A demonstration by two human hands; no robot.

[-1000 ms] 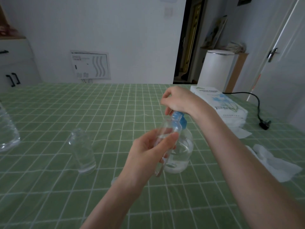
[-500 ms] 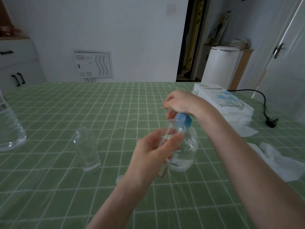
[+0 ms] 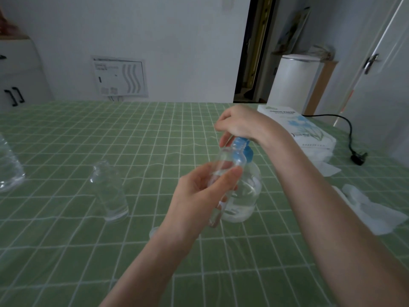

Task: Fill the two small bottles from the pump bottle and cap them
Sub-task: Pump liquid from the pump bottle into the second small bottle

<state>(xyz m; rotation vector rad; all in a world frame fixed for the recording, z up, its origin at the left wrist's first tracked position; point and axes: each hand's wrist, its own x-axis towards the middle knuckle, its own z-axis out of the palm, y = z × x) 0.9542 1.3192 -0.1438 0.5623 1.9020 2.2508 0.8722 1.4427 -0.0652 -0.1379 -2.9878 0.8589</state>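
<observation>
A small clear plastic bottle (image 3: 230, 161) is gripped by the left hand (image 3: 199, 193) against a blue-headed clear pump bottle (image 3: 245, 196) clasped by the right hand (image 3: 243, 125).

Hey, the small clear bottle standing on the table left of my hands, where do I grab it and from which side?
Probably round the straight middle of the small bottle, coming in level from its near side. It stands upright and apart from other things, its wall is cylindrical there, and the narrower neck looks uncapped, so stay off the top.

Clear glossy plastic pump bottle (image 3: 243, 196) with blue top, on matt green checked tablecloth (image 3: 66, 251).
</observation>
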